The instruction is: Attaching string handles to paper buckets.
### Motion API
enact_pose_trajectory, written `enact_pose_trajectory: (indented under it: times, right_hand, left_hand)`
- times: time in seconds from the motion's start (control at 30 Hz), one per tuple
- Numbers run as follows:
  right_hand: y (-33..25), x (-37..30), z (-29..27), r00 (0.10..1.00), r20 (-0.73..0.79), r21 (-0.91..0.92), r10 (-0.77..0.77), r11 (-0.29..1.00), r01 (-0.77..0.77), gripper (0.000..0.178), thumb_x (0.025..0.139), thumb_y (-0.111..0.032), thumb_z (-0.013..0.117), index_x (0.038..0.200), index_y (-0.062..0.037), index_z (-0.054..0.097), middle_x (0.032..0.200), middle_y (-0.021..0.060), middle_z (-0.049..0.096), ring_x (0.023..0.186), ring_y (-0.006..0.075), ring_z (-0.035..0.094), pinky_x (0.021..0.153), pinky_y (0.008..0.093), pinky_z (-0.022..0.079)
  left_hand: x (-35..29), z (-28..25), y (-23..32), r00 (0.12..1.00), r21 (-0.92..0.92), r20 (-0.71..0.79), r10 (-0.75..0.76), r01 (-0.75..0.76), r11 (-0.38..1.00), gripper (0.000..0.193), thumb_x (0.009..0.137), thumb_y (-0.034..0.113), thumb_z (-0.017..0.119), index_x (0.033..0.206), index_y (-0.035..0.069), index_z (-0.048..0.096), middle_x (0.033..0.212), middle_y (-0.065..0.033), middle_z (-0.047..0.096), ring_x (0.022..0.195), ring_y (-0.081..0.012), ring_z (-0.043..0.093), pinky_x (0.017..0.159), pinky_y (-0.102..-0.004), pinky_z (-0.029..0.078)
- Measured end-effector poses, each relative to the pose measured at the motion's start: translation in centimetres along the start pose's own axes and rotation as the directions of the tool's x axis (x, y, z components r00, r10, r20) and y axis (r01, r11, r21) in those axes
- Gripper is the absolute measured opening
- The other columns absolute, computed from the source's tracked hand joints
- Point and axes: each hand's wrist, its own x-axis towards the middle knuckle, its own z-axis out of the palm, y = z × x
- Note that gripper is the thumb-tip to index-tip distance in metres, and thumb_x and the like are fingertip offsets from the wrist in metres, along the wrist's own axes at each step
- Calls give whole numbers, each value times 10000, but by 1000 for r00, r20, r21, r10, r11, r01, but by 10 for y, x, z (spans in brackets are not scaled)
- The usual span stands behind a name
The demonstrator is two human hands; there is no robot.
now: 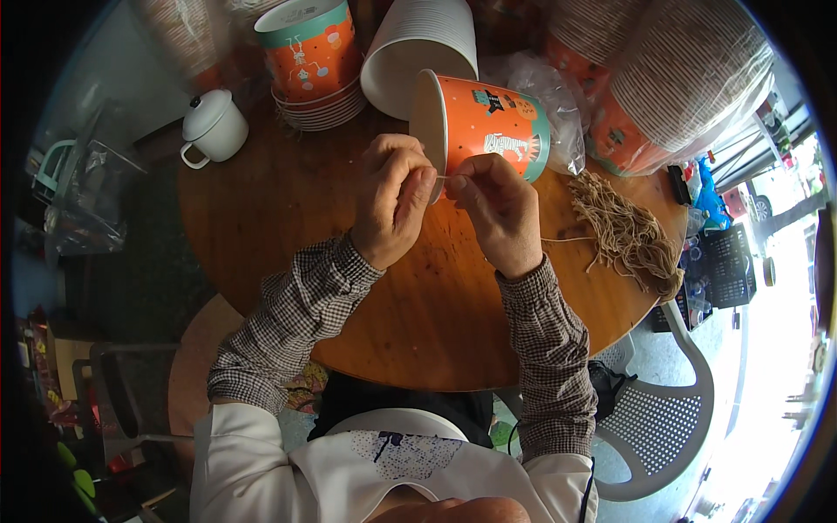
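An orange paper bucket (475, 118) with a teal band lies on its side, its white rim toward my hands. Close to that rim, my left hand (392, 196) is closed in a pinch on a thin beige string (442, 177). My right hand (497, 205) pinches the same string from the other side, so a short piece shows between the fingertips. Whether the string passes through the bucket's rim is hidden by my fingers. From behind my right wrist a strand runs to a loose bundle of beige strings (623, 228) at the table's right.
On the round wooden table (418, 322) stand a nested stack of orange buckets (314, 70) and a white bucket stack (418, 44) lying over. A white lidded enamel mug (215, 129) is at the left, plastic-wrapped bucket stacks (689, 78) at the far right. A grey plastic chair (663, 418) stands beside.
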Motion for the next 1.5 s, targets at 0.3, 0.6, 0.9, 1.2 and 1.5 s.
enact_pose_trajectory:
  times: [0.3,0.6,0.9,1.2,1.5]
  right_hand:
    - [-6,-3,-2,996,-67,-81,-63,995,58,84,836,12,671,901,3,617,648,-67,527,580,-11,435,523,166,351]
    - [-18,-8,-3,995,-84,-310,-54,950,26,60,835,3,658,883,-20,628,616,-68,495,552,-1,407,498,184,330]
    - [22,-6,-2,985,-168,-129,-27,992,5,87,851,8,608,921,20,558,930,85,619,882,162,650,807,276,524]
    - [30,-7,9,947,-293,-195,-133,978,76,105,836,40,624,923,12,572,945,79,576,864,156,647,775,263,538]
    - [29,-4,8,916,-300,-263,-268,946,191,118,798,47,649,882,8,575,927,87,582,798,177,646,722,276,549]
  left_hand:
    - [2,1,5,999,-24,48,-4,5,1000,83,892,91,573,873,16,543,974,-110,506,965,-259,512,815,-353,437]
    - [-1,5,-2,999,-85,-21,35,-37,996,124,850,62,627,943,20,557,999,-110,517,994,-258,526,854,-366,450]
    - [-12,8,-11,900,-190,238,-366,413,891,229,842,31,602,1060,-29,567,912,-120,638,777,-169,624,669,-272,503]
    - [-4,4,-8,854,-398,231,-466,520,756,159,922,95,586,998,-44,607,745,11,597,655,-31,533,597,-185,450]
    - [-2,5,0,854,-370,234,-464,520,770,159,922,94,591,1009,-37,617,753,-1,608,668,-49,566,612,-196,482]
